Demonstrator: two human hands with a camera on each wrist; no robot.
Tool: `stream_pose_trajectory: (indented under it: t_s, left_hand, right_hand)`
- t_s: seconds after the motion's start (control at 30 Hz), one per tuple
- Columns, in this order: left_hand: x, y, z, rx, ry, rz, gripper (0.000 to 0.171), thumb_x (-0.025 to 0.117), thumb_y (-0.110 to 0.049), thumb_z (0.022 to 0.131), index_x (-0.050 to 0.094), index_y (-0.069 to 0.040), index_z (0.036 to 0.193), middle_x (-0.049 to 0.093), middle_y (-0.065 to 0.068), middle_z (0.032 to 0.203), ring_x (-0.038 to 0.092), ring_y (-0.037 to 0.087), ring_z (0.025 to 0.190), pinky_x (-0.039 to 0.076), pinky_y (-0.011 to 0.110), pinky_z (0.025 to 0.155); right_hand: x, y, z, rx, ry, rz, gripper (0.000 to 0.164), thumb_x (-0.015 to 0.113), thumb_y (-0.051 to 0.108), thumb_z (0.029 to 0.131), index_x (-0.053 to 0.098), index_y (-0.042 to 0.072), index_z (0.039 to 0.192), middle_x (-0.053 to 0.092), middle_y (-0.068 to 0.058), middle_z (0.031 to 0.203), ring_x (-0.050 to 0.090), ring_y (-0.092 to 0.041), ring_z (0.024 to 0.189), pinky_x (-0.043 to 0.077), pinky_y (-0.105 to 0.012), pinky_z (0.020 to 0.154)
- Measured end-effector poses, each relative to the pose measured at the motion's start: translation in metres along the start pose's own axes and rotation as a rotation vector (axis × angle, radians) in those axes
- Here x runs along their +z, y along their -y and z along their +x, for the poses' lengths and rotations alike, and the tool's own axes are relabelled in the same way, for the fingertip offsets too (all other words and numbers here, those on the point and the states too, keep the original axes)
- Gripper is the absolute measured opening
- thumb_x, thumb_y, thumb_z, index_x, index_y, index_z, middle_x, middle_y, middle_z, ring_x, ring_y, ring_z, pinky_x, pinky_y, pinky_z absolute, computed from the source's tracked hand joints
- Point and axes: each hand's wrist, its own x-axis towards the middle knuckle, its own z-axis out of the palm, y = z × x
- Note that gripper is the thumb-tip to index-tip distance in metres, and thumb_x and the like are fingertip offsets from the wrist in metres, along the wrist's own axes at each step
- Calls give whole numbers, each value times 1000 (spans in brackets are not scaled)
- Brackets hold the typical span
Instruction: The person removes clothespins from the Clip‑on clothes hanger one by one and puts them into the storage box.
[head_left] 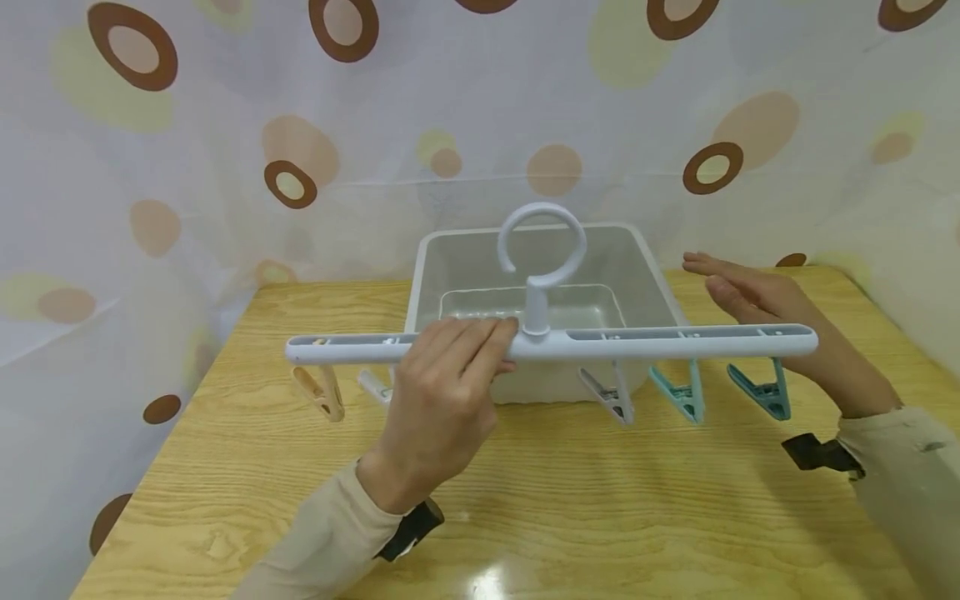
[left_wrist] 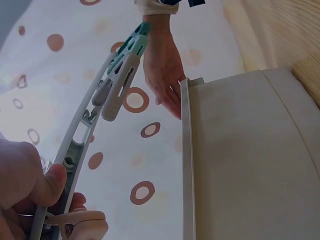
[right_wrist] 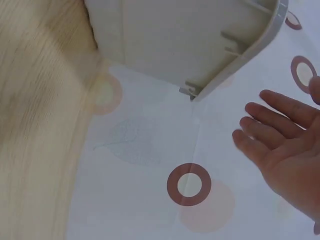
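A white clip hanger (head_left: pixel 682 343) with a round hook is held level above the table. My left hand (head_left: pixel 450 400) grips its bar just left of the hook. Several clothespins hang beneath the bar: a tan one (head_left: pixel 321 392) at the left end, a grey one (head_left: pixel 611 393) right of the hook, then a light teal one (head_left: pixel 681 392) and a dark teal one (head_left: pixel 765 390). My right hand (head_left: pixel 757 292) is behind the bar's right end, fingers extended, holding nothing. In the right wrist view, its palm (right_wrist: pixel 295 160) and straight fingers show beside the bin.
Behind the hanger, a grey-white plastic bin (head_left: pixel 652 258) stands on the wooden table (head_left: pixel 247 483), near the back edge. A white curtain (head_left: pixel 480 100) with brown and beige circles hangs behind and beside the table.
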Motion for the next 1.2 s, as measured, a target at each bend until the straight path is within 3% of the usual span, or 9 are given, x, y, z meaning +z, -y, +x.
stream_pose_trajectory:
  t_s: [0.07,0.13,0.3,0.5,0.6,0.73,0.93,1.07,1.2]
  left_hand:
    - [1,0,0,-3,-6,-3,16,64,-6,89,69,4,101,71,13,94,67,27,85,53,36,84]
    - [1,0,1,-7,-8,-7,16,64,-6,89,69,4,100,71,13,94,67,27,85,53,36,85]
    - [2,0,1,-21,-6,-12,16,63,-7,90,69,4,100,71,13,94,67,27,84,53,36,84]
    - [2,-1,5,-50,-3,-22,16,64,-4,89,70,4,102,71,13,94,67,27,85,53,36,84]
    - [2,-2,7,-61,1,-34,17,65,-4,88,69,5,102,71,13,93,66,27,85,52,36,85]
    - [4,-2,9,-64,13,-41,16,65,-4,89,70,5,102,71,12,93,66,26,85,52,35,85]
    - [6,-2,10,-57,20,-46,16,65,-3,88,69,4,101,71,11,93,66,25,84,52,35,84]
    - [7,-2,9,-61,25,-48,16,65,-3,88,69,4,101,71,12,93,66,25,84,52,35,83]
    - [8,-2,9,-69,26,-51,16,65,-4,88,70,4,101,71,12,93,66,25,85,53,35,82]
  right_hand:
    - [-3,0,-7,-46,-27,127,41,34,9,105,44,6,144,44,1,148,39,-2,132,33,-6,96]
    - [-5,2,-14,-79,-39,287,40,29,7,105,44,-1,142,47,1,145,44,-1,129,36,-9,97]
    - [-8,10,-27,-115,-57,668,42,20,6,106,41,-14,137,53,-13,138,54,-16,124,44,-19,97]
    - [-9,13,-42,-164,-50,949,47,12,5,106,43,-21,130,57,-21,131,58,-28,117,47,-29,96]
    - [-7,11,-52,-141,-55,982,51,11,10,107,47,-19,128,62,-22,122,60,-27,112,48,-28,92]
    - [-4,11,-65,-110,-35,945,54,9,15,107,47,-16,129,65,-21,113,62,-28,107,49,-29,88]
    - [2,15,-76,-137,-2,933,52,8,17,107,31,-14,142,58,-19,127,60,-28,111,50,-30,90]
    - [8,20,-80,-156,-11,942,48,9,9,106,30,-17,141,55,-22,132,61,-29,111,51,-31,89]
    - [10,27,-85,-114,-9,865,43,12,-2,104,33,-19,138,55,-20,133,62,-27,111,51,-30,91]
